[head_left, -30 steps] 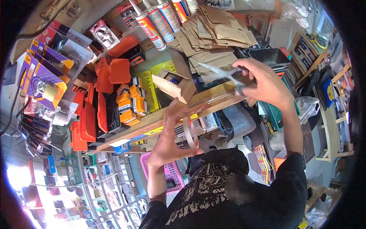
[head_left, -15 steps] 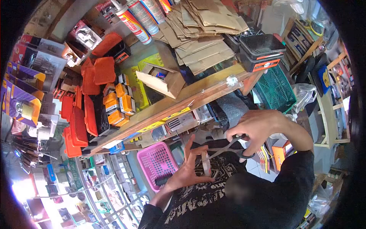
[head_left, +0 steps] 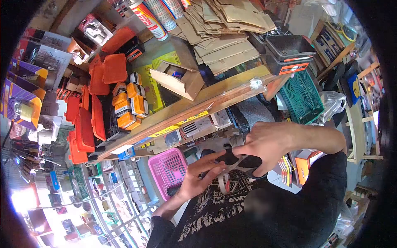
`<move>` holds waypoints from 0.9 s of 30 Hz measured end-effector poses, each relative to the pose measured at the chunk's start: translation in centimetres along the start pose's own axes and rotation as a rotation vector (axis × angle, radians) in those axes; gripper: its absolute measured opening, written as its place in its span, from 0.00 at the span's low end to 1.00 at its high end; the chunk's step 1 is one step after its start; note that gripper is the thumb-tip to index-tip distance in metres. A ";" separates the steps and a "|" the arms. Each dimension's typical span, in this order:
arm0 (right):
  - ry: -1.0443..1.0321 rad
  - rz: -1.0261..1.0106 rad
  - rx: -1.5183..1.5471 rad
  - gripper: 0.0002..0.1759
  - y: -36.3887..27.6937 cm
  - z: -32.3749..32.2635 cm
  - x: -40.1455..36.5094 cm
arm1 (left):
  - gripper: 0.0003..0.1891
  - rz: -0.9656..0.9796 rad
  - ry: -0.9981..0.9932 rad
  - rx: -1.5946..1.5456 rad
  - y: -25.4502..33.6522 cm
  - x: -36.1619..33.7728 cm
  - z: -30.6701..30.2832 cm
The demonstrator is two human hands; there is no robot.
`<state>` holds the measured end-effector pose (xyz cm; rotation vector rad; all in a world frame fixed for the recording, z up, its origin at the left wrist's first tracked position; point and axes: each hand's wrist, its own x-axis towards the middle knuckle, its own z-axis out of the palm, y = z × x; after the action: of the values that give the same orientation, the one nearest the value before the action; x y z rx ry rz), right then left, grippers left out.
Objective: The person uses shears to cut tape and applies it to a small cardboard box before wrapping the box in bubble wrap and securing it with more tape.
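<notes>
Low in front of my chest, my left hand (head_left: 197, 177) pinches a roll of tape (head_left: 223, 187) between thumb and fingers. Its pale ring hangs edge-on just below the fingertips, over my black printed shirt (head_left: 215, 215). Wrapped round the dark handles of a pair of scissors (head_left: 236, 164), my right hand (head_left: 271, 144) has its thumb in the lower loop. The blades are spread and point toward the left fingertips, overlapping the top of the roll in this view.
A wooden counter (head_left: 194, 105) runs ahead, bearing an opened cardboard box (head_left: 182, 84), orange cases (head_left: 84, 132), small yellow boxes (head_left: 132, 101) and flattened cardboard (head_left: 223, 45). A pink basket (head_left: 167, 169) is left of my hands; a green basket (head_left: 302, 99) stands at right.
My left fingers have gone from spread around the roll to pinching at its top. The right hand has brought the scissors slightly left and closer to the left fingertips.
</notes>
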<state>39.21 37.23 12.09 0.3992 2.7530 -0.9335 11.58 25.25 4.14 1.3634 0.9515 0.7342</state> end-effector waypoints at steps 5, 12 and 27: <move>-0.018 -0.026 -0.011 0.32 -0.6 -0.5 -0.1 | 0.09 0.207 0.058 0.253 0.5 0.3 0.0; 0.016 -0.052 -0.012 0.32 -0.4 -0.2 -0.4 | 0.10 0.157 0.051 0.135 1.0 0.9 0.1; -0.009 -0.070 0.009 0.31 -0.6 0.3 -0.2 | 0.08 0.107 -0.020 0.135 1.7 1.5 -0.6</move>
<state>39.24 36.49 12.25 0.3007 2.7718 -0.9615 11.92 26.97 5.62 1.5469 0.9317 0.7457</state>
